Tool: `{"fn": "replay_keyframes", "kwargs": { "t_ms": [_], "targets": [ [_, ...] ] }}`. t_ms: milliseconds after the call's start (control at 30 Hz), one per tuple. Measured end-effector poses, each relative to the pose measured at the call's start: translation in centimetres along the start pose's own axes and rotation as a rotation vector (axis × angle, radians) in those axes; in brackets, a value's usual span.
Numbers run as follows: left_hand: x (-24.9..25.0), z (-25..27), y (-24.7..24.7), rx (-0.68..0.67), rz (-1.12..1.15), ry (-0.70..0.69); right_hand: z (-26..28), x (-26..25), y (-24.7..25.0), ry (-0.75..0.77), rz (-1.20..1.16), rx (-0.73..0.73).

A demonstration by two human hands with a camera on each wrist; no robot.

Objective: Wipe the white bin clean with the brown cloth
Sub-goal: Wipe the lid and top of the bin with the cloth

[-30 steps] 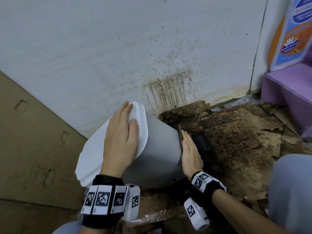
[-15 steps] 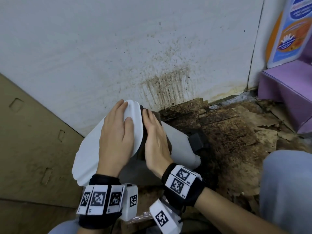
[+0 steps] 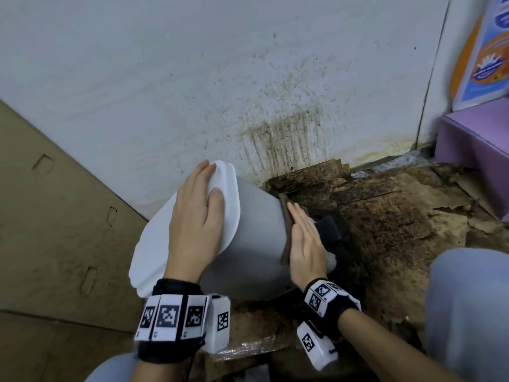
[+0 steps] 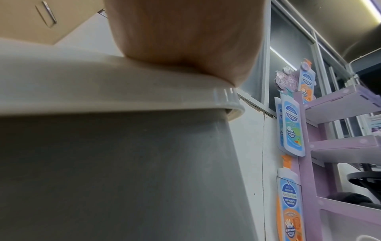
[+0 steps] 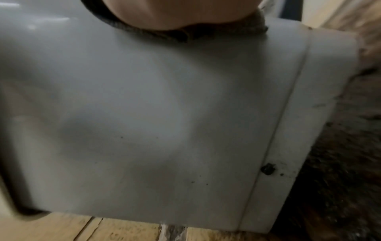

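Observation:
The white bin (image 3: 256,232) is tipped over, lid (image 3: 154,249) to the left and base to the right. My left hand (image 3: 195,216) lies flat on the lid, fingers straight, thumb near the rim. My right hand (image 3: 305,238) presses the brown cloth (image 3: 286,224) flat against the bin's side near the base. Only the cloth's edge shows past the fingers. The left wrist view shows the palm (image 4: 181,32) on the lid rim (image 4: 123,91) above the grey-looking body (image 4: 123,171). The right wrist view shows the cloth (image 5: 206,34) under the palm (image 5: 175,13) and dark specks on the bin (image 5: 164,106).
A black pedal (image 3: 327,228) sticks out at the bin's base. The white wall (image 3: 248,78) behind is stained brown. Dirty, torn cardboard covers the floor (image 3: 385,216). A purple shelf unit (image 3: 473,139) stands at right, a tan panel (image 3: 55,230) at left, my knee (image 3: 468,299) at lower right.
My right hand slid the cloth along the bin's side up to the lid, then back down toward the base. The left hand stayed on the lid.

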State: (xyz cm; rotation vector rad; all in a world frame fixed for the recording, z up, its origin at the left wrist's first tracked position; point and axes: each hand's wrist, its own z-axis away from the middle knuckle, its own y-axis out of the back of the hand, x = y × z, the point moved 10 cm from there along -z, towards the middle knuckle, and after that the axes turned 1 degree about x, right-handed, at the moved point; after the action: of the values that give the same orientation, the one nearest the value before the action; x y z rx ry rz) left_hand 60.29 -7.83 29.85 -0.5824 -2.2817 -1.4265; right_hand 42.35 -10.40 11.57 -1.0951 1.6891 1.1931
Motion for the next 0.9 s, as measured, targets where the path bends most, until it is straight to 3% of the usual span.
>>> {"fn": "replay_keyframes", "kwargs": {
  "t_ms": [267, 467, 567, 733, 900],
  "targets": [
    [-0.4, -0.1, 0.1, 0.013, -0.010, 0.014, 0.1, 0.0, -0.8, -0.110, 0.002, 0.051],
    [0.3, 0.2, -0.2, 0.007, -0.032, -0.004, 0.0, -10.4, -2.9, 0.100, -0.049, -0.009],
    [0.5, 0.3, -0.4, 0.002, -0.028, -0.015, -0.2, -12.3, -3.2, 0.169, -0.072, -0.039],
    [0.3, 0.2, -0.4, -0.010, -0.009, -0.012, -0.3, -9.2, -1.9, 0.264, -0.005, -0.021],
    [-0.4, 0.0, 0.2, 0.001, 0.025, -0.001, 0.4, 0.0, -0.1, -0.008, 0.003, 0.024]
  ]
}}
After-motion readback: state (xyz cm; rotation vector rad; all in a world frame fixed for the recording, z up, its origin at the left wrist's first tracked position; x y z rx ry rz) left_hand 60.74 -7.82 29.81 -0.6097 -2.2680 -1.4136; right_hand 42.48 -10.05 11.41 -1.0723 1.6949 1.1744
